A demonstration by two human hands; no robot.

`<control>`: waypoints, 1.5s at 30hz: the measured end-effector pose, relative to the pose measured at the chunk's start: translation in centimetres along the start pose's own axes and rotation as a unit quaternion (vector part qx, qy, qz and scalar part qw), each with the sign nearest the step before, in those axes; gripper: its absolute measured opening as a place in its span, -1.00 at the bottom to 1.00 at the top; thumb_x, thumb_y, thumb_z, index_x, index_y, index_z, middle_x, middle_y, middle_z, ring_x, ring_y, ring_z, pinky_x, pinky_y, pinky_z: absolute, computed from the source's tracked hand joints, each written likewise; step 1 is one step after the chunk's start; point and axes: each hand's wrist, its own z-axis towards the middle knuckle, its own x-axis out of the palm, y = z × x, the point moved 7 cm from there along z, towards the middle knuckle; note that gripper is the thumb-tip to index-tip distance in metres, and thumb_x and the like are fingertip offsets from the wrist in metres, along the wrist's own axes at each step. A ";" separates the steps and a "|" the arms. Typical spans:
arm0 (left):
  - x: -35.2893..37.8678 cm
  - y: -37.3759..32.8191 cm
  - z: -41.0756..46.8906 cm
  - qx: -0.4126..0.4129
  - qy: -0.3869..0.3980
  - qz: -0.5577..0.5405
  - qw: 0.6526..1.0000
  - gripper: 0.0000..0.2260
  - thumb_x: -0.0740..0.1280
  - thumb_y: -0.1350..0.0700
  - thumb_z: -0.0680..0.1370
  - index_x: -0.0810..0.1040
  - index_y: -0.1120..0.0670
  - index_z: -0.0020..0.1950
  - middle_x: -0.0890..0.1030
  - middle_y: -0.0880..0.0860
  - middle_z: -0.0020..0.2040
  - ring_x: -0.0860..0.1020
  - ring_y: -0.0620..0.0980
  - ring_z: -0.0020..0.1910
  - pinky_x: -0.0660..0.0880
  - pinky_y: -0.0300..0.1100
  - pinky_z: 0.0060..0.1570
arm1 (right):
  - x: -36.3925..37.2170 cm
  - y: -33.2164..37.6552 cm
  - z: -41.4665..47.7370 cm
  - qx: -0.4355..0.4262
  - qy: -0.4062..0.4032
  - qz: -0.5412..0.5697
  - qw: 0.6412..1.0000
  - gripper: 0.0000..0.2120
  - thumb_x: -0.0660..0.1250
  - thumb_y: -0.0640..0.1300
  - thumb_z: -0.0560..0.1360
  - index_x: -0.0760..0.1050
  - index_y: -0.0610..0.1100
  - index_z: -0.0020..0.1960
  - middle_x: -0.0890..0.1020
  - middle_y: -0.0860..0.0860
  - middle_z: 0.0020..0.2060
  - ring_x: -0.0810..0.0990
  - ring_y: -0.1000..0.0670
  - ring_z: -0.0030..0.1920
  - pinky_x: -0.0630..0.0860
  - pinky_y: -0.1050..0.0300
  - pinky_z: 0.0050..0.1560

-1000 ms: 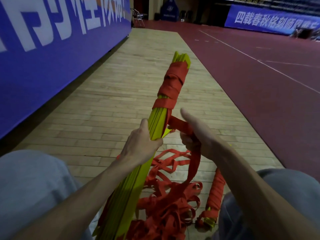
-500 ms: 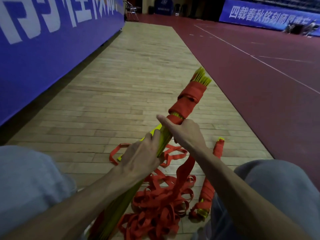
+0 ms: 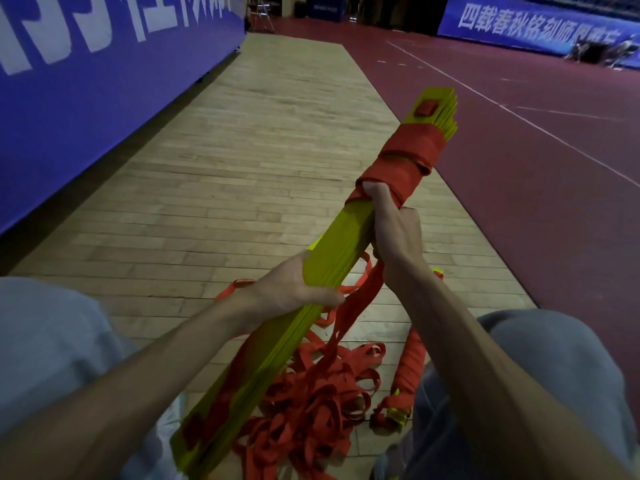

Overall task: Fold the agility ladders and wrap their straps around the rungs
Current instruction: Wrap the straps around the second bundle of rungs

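Presently, the left hand [image 3: 291,289] grips the stacked yellow rungs [image 3: 343,237] at mid-length, fingers [image 3: 329,299] curled round them. The right hand [image 3: 394,233] is clenched higher up, pinning the red strap [image 3: 360,303] against the stack at the lower edge of the wrapped section [image 3: 408,157]. The stack is held off the wooden floor [image 3: 242,168], tilted up and away. Strap trails from under the right hand into a loose pile [image 3: 311,396] on the floor. A second wrapped ladder [image 3: 408,365] lies beside the right knee.
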 end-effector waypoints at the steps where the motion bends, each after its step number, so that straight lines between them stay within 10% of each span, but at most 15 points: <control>1: 0.2 0.0 -0.1 -0.012 0.035 -0.030 0.999 -0.53 0.55 0.10 0.30 0.52 0.05 0.16 0.65 0.06 -0.08 0.65 0.05 -0.13 0.61 -0.04 -0.09 | 0.2 0.0 0.0 -0.002 0.013 0.002 1.000 -0.59 0.39 0.17 0.43 0.39 -0.12 -0.35 0.35 0.07 -0.52 0.33 0.04 -0.48 0.27 0.11 -0.41; 8: -1.4 0.2 0.1 0.011 -0.059 -0.003 0.998 -0.80 0.58 0.20 0.37 0.56 0.12 -0.16 0.58 -0.01 -0.38 0.59 -0.01 -0.38 0.52 -0.17 -0.32 | 0.8 0.2 0.9 -0.046 0.082 -0.125 0.988 -0.44 0.34 0.36 0.42 0.44 -0.13 -0.39 0.47 -0.03 -0.50 0.40 0.06 -0.51 0.33 0.11 -0.38; 17: -2.0 2.5 0.6 -0.046 -0.071 0.153 0.985 -0.49 0.47 -0.20 0.33 0.47 -0.08 0.21 0.65 0.00 0.00 0.65 0.02 -0.05 0.59 0.11 0.05 | 1.8 -1.5 0.9 -0.024 0.154 -0.226 0.962 -0.45 0.20 0.24 0.58 0.51 -0.20 -0.32 0.56 -0.01 -0.52 0.41 0.12 -0.65 0.34 0.28 -0.56; 24: -2.5 1.1 -0.3 0.036 -0.205 0.387 0.898 -0.58 0.41 -0.20 0.47 0.32 -0.05 0.15 0.56 -0.02 -0.12 0.60 0.04 -0.17 0.58 -0.01 -0.18 | 2.6 -2.6 -0.1 0.084 0.219 -0.104 0.966 -0.76 0.19 -0.15 0.59 0.55 -0.28 -0.06 0.64 -0.13 -0.27 0.48 0.03 -0.51 0.47 0.20 -0.46; 33: 0.3 -0.5 -1.9 0.112 -0.207 0.572 0.786 -0.45 0.22 -0.19 0.59 0.13 0.01 0.47 0.50 0.05 0.20 0.59 0.11 0.06 0.47 -0.06 -0.01 | 1.9 -4.0 -0.3 0.043 0.124 -0.173 0.976 -0.48 0.38 0.33 0.43 0.57 -0.16 -0.26 0.66 -0.09 -0.37 0.60 -0.04 -0.48 0.48 0.19 -0.46; 36: 1.0 -0.3 -1.7 0.108 -0.184 0.557 0.803 -0.49 0.18 -0.21 0.59 0.15 0.02 0.41 0.47 0.07 0.20 0.59 0.12 0.06 0.48 -0.06 -0.03 | 1.5 -3.9 0.2 0.034 0.080 -0.161 0.983 -0.55 0.36 0.22 0.48 0.54 -0.15 -0.31 0.61 -0.05 -0.45 0.57 -0.03 -0.51 0.47 0.12 -0.41; 42: -0.3 0.2 -0.7 0.052 -0.125 0.263 0.955 -0.29 0.36 -0.42 0.36 0.29 -0.08 0.36 0.53 -0.10 0.15 0.59 -0.07 0.03 0.57 0.00 0.05 | 0.5 -2.3 0.5 0.037 0.007 -0.044 0.998 -0.67 0.41 0.06 0.43 0.49 -0.17 -0.34 0.48 0.03 -0.57 0.41 0.06 -0.63 0.28 0.30 -0.62; 45: -0.6 -0.7 -0.6 0.038 -0.071 0.098 0.992 -0.60 0.50 -0.19 0.41 0.55 -0.04 0.14 0.68 -0.12 -0.08 0.66 -0.13 -0.11 0.59 -0.10 -0.01 | 0.4 -1.0 0.4 0.029 0.008 0.007 1.000 -0.69 0.41 0.06 0.44 0.47 -0.14 -0.32 0.43 0.05 -0.55 0.36 0.06 -0.61 0.24 0.31 -0.62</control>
